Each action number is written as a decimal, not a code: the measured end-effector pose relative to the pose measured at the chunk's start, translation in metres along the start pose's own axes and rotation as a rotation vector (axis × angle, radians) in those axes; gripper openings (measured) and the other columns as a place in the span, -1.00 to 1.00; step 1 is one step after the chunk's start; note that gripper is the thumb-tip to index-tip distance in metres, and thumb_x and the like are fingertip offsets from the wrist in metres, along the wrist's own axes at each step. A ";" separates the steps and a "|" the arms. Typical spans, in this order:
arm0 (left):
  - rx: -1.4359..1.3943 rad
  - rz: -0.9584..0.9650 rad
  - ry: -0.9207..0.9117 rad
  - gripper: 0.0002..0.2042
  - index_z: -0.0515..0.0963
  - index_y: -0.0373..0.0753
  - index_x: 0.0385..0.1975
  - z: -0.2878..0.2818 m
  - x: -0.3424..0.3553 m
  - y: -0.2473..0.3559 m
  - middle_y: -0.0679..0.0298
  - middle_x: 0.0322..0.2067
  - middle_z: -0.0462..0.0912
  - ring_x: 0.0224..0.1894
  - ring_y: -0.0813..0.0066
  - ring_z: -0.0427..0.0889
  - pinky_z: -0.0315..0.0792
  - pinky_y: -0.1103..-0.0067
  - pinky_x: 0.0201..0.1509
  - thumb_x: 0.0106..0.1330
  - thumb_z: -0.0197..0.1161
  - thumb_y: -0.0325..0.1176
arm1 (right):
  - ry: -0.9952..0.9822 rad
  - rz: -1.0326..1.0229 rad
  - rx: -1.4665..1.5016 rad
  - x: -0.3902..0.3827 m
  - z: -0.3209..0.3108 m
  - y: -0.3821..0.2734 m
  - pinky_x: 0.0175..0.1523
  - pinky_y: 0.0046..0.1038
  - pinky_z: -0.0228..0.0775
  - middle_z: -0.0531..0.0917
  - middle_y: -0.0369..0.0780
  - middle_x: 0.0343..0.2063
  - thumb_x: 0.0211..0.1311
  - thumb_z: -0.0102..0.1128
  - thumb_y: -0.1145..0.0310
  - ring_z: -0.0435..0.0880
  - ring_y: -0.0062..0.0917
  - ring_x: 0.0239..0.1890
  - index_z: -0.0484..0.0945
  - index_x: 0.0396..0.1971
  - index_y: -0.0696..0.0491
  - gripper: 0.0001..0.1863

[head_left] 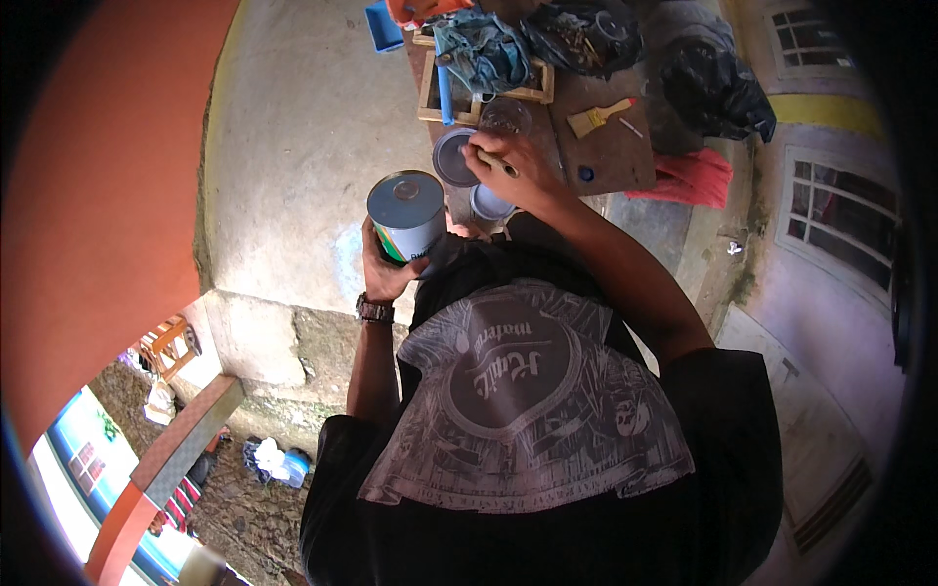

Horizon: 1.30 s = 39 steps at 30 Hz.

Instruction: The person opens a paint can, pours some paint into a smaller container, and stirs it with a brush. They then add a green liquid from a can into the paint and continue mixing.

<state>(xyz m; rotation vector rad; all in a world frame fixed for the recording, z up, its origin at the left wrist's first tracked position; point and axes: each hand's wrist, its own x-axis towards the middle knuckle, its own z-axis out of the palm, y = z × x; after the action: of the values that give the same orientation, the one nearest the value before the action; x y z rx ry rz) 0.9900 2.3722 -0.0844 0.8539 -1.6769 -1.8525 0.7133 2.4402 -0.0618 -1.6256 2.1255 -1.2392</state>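
Observation:
My left hand [386,266], with a watch on the wrist, is wrapped around the lower side of a metal paint can [408,227]. The can is held slightly tilted in front of my body, its grey top facing up. My right hand [513,176] is closed around a tool with a pale handle [504,166] that has a hole at its end; the tool's working end is hidden by the fingers. That hand hovers at the edge of a round grey lid or tin [453,158] on the low table. A second round grey piece [490,203] lies just below the hand.
On the brown table [625,161] lie a wide paintbrush [600,117], a blue cap [585,173], wooden frames [428,100] and a clear container [508,115]. Denim cloth [481,54] and black bags [718,86] sit at the far side. A red cloth [696,179] hangs right.

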 end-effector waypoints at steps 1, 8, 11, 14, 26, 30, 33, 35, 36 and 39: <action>-0.013 -0.006 -0.001 0.08 0.01 -0.34 0.33 0.001 0.000 0.001 0.07 0.14 0.36 0.19 0.23 0.43 0.38 0.32 0.25 -0.22 0.62 -0.36 | -0.068 0.014 -0.009 -0.001 0.000 -0.001 -0.26 -0.18 0.51 0.66 0.00 -0.51 0.22 0.18 0.27 0.65 -0.06 -0.42 0.58 -0.38 0.18 -0.75; 0.017 -0.010 0.025 0.10 0.01 -0.35 0.33 0.002 -0.001 0.002 0.06 0.14 0.36 0.18 0.23 0.44 0.39 0.31 0.25 -0.24 0.64 -0.33 | -0.098 0.008 0.047 0.005 -0.004 -0.004 -0.23 -0.18 0.51 0.66 0.02 -0.48 0.21 0.17 0.28 0.66 -0.07 -0.38 0.57 -0.41 0.18 -0.77; -0.010 0.005 0.035 0.11 0.00 -0.35 0.34 0.004 -0.002 0.001 0.06 0.14 0.36 0.18 0.23 0.44 0.39 0.31 0.24 -0.23 0.64 -0.32 | -0.112 0.084 -0.079 0.001 0.001 0.003 -0.22 -0.18 0.51 0.66 0.04 -0.47 0.21 0.17 0.26 0.65 -0.06 -0.37 0.56 -0.44 0.18 -0.75; 0.002 -0.006 0.044 0.11 0.00 -0.35 0.34 0.001 -0.003 -0.004 0.05 0.14 0.36 0.18 0.23 0.44 0.40 0.32 0.24 -0.22 0.64 -0.31 | -0.126 0.135 -0.105 0.006 -0.002 -0.006 -0.20 -0.18 0.51 0.66 0.05 -0.43 0.22 0.16 0.24 0.65 -0.06 -0.34 0.56 -0.42 0.19 -0.73; -0.017 0.012 0.044 0.10 0.00 -0.36 0.34 0.002 -0.001 0.002 0.04 0.13 0.39 0.17 0.21 0.46 0.40 0.32 0.23 -0.21 0.63 -0.31 | -0.121 0.010 0.013 0.004 0.006 -0.001 -0.22 -0.19 0.52 0.66 0.00 -0.46 0.22 0.17 0.22 0.65 -0.07 -0.38 0.59 -0.45 0.13 -0.74; -0.022 -0.043 -0.044 0.09 0.02 -0.36 0.33 -0.005 0.004 0.002 0.04 0.15 0.38 0.19 0.23 0.45 0.37 0.34 0.26 -0.20 0.63 -0.25 | 0.008 -0.013 -0.095 0.001 0.012 0.013 -0.21 -0.21 0.53 0.65 -0.01 -0.50 0.20 0.20 0.24 0.66 -0.10 -0.38 0.60 -0.45 0.14 -0.76; -0.031 -0.118 -0.122 0.06 0.04 -0.37 0.33 -0.014 0.007 -0.003 0.06 0.15 0.39 0.20 0.24 0.43 0.35 0.36 0.28 -0.18 0.59 -0.25 | -0.007 -0.057 0.020 0.006 0.006 0.005 -0.19 -0.23 0.53 0.65 -0.01 -0.51 0.21 0.19 0.23 0.67 -0.12 -0.39 0.60 -0.47 0.14 -0.74; -0.039 -0.162 -0.168 0.03 0.06 -0.38 0.32 -0.014 0.013 0.002 0.07 0.15 0.40 0.20 0.25 0.43 0.33 0.37 0.28 -0.18 0.56 -0.26 | -0.123 -0.050 -0.013 0.003 0.010 0.014 -0.18 -0.23 0.53 0.65 0.00 -0.51 0.22 0.18 0.21 0.67 -0.13 -0.38 0.60 -0.47 0.14 -0.72; 0.005 -0.184 -0.204 0.02 0.07 -0.38 0.32 -0.017 0.017 -0.001 0.07 0.14 0.40 0.20 0.25 0.43 0.33 0.37 0.28 -0.19 0.54 -0.28 | -0.100 -0.005 -0.058 0.000 0.011 0.019 -0.18 -0.22 0.53 0.65 0.00 -0.50 0.22 0.17 0.21 0.67 -0.13 -0.39 0.59 -0.47 0.15 -0.72; 0.113 -0.250 -0.272 -0.06 0.14 -0.40 0.29 -0.021 0.026 -0.003 0.07 0.11 0.45 0.18 0.25 0.44 0.33 0.38 0.26 -0.19 0.47 -0.33 | -0.036 0.052 -0.103 -0.001 0.008 0.016 -0.23 -0.21 0.52 0.65 -0.03 -0.51 0.20 0.19 0.23 0.67 -0.14 -0.41 0.58 -0.47 0.13 -0.75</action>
<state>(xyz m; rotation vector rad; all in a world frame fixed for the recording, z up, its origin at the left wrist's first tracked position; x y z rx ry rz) 0.9875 2.3398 -0.0916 0.9268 -1.9291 -2.1379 0.7067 2.4376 -0.0784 -1.6092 2.2289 -1.0935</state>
